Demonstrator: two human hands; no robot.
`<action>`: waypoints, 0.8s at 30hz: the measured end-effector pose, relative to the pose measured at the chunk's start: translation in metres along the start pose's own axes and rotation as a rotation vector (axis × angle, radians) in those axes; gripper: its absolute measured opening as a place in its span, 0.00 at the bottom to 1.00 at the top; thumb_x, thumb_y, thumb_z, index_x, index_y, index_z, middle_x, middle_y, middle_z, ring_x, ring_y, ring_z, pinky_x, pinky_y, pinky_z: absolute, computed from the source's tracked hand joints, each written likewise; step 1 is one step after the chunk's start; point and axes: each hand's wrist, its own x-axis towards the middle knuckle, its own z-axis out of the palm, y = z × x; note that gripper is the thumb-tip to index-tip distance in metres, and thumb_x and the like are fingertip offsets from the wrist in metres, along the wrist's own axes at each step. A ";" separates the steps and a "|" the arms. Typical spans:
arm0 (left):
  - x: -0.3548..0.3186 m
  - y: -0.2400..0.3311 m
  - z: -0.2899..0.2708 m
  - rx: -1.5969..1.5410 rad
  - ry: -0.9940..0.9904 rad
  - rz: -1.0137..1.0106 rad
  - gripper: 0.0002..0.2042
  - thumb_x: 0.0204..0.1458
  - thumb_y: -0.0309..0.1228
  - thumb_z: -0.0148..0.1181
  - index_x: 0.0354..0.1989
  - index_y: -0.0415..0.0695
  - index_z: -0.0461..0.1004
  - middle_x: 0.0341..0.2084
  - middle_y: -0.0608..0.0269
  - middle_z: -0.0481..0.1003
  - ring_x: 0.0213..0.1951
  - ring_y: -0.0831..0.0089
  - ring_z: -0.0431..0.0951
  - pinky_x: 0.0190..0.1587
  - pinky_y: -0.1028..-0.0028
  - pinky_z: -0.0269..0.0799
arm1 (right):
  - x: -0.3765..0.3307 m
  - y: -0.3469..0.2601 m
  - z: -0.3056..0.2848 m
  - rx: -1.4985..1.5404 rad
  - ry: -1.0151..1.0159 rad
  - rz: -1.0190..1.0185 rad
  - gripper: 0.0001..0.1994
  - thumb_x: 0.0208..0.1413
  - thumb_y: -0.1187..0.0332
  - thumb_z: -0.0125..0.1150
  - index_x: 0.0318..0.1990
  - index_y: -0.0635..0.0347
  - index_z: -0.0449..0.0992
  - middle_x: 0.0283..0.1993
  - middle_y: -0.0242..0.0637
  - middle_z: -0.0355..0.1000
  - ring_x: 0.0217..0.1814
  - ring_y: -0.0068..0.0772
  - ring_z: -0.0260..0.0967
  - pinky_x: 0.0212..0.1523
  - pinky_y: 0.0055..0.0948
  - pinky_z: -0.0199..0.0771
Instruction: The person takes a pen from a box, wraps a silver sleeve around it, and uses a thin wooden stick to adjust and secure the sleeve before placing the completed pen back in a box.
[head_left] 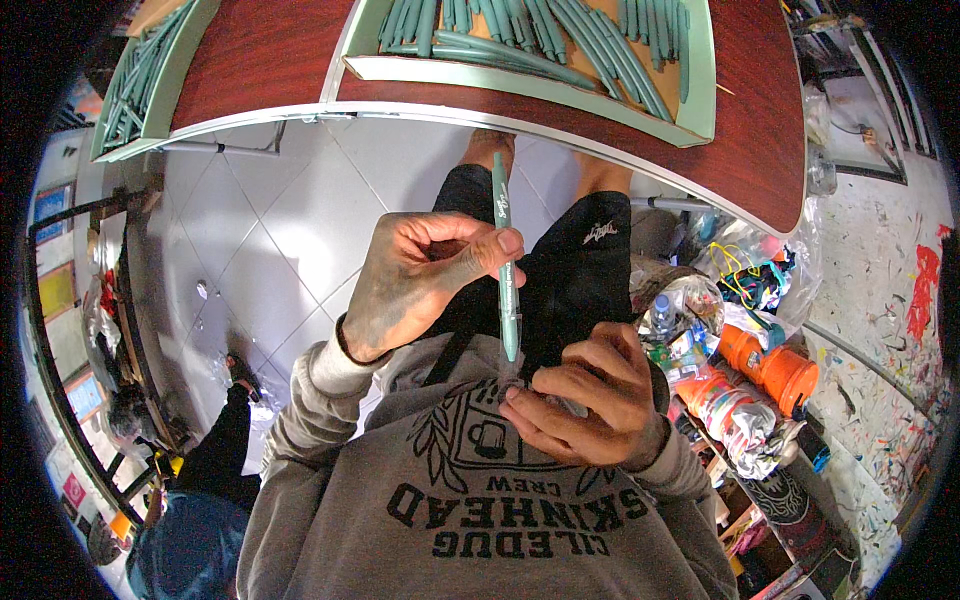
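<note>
Teal pen (pixel 505 262): held upright over the lap, clear of the near edge of the tabletop (pixel 770 150), long axis running from that edge toward the body. Left hand (pixel 415 280) pinches the mid-barrel, grip narrow; right hand (pixel 590 400), grip closed at the lower tip, holds something too hidden to identify.

Left hand (pixel 420 280) fingers pinched, right hand (pixel 585 395) curled, hands close together
</note>
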 end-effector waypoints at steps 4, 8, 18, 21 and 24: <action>-0.001 0.003 0.000 0.029 -0.006 0.040 0.09 0.57 0.30 0.63 0.35 0.34 0.81 0.28 0.56 0.81 0.31 0.74 0.80 0.39 0.74 0.75 | 0.004 0.000 -0.002 0.047 0.074 0.051 0.16 0.37 0.59 0.75 0.32 0.54 0.79 0.33 0.31 0.71 0.31 0.35 0.68 0.35 0.41 0.65; -0.003 0.002 0.000 0.039 -0.004 0.085 0.08 0.56 0.28 0.63 0.36 0.34 0.81 0.29 0.55 0.82 0.32 0.74 0.80 0.40 0.74 0.75 | 0.011 0.003 -0.007 0.125 0.185 0.159 0.20 0.33 0.56 0.78 0.30 0.57 0.78 0.31 0.35 0.70 0.30 0.37 0.68 0.30 0.37 0.64; -0.003 0.003 0.002 -0.029 0.045 0.174 0.10 0.54 0.31 0.66 0.36 0.35 0.82 0.29 0.56 0.82 0.33 0.75 0.80 0.40 0.77 0.76 | 0.019 0.003 0.018 0.345 0.259 0.655 0.22 0.40 0.64 0.77 0.40 0.59 0.72 0.34 0.39 0.70 0.32 0.34 0.67 0.35 0.29 0.68; -0.004 0.007 0.003 -0.007 0.055 0.156 0.10 0.54 0.31 0.66 0.36 0.35 0.82 0.29 0.56 0.82 0.34 0.75 0.81 0.41 0.77 0.76 | 0.017 0.004 0.027 0.389 0.347 0.648 0.21 0.40 0.65 0.77 0.39 0.59 0.72 0.34 0.38 0.69 0.32 0.32 0.67 0.34 0.28 0.68; -0.005 0.007 0.005 0.011 0.096 0.157 0.09 0.54 0.30 0.67 0.36 0.35 0.82 0.28 0.56 0.82 0.33 0.76 0.80 0.39 0.77 0.75 | 0.024 0.005 0.026 0.351 0.410 0.562 0.19 0.41 0.66 0.76 0.38 0.59 0.72 0.32 0.36 0.69 0.31 0.30 0.67 0.33 0.27 0.67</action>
